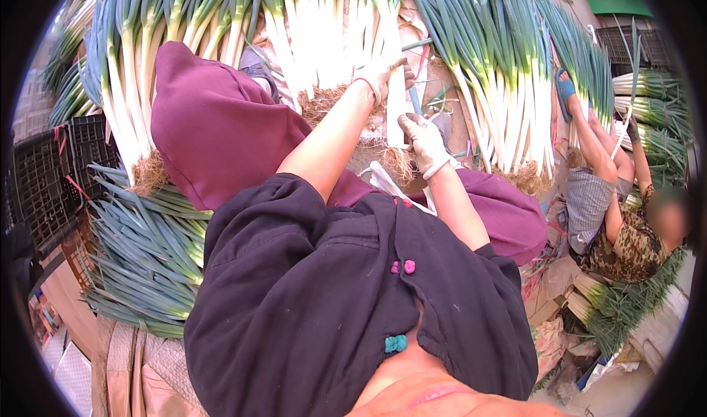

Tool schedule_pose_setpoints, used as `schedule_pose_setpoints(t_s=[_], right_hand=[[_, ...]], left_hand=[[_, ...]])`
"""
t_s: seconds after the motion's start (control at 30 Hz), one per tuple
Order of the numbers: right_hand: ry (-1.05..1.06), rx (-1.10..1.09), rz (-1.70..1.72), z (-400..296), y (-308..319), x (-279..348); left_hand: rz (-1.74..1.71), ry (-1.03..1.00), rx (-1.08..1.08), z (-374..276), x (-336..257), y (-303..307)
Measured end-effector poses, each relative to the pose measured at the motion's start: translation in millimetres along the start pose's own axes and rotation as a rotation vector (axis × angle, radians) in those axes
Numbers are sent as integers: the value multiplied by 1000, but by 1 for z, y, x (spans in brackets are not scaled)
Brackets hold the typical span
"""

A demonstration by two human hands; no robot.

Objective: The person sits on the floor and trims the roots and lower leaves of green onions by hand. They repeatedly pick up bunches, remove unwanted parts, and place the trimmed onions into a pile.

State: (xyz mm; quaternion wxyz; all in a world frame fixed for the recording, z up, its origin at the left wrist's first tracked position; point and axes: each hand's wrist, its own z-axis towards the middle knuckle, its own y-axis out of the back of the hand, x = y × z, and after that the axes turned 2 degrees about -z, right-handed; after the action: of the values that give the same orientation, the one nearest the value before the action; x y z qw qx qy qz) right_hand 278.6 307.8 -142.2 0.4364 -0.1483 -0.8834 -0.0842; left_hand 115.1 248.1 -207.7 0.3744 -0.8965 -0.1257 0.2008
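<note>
A thick white leek-like stalk [395, 110] with green leaves stands in front of me, roots [399, 163] toward my body. My gloved left hand [384, 79] grips its shaft partway up, fingers wrapped around. Lower down, my gloved right hand [428, 140] has its fingertips at the shaft's right side, above the roots. Whether those fingers pinch a layer of it cannot be told. Left of the stalk, a row of similar stalks [326, 47] lies with roots toward me. A loose green leaf [414, 101] shows behind, between my hands.
More stalks fan out at the left [132, 96] and right [508, 102]. Black plastic crates [44, 168] stand at far left, beside a leafy heap [149, 257]. At right, another person [624, 234] sits among bundles [652, 107], holding a stalk.
</note>
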Motion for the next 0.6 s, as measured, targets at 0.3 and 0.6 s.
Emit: schedule_pose_setpoints(t_s=[0.3,0.6], right_hand=[[236,-115,-274,7,2,-11],[539,-176,-1251,-56,-2,14]], left_hand=[[129,89,119,11,8,18],[235,58,1,27,21,19]])
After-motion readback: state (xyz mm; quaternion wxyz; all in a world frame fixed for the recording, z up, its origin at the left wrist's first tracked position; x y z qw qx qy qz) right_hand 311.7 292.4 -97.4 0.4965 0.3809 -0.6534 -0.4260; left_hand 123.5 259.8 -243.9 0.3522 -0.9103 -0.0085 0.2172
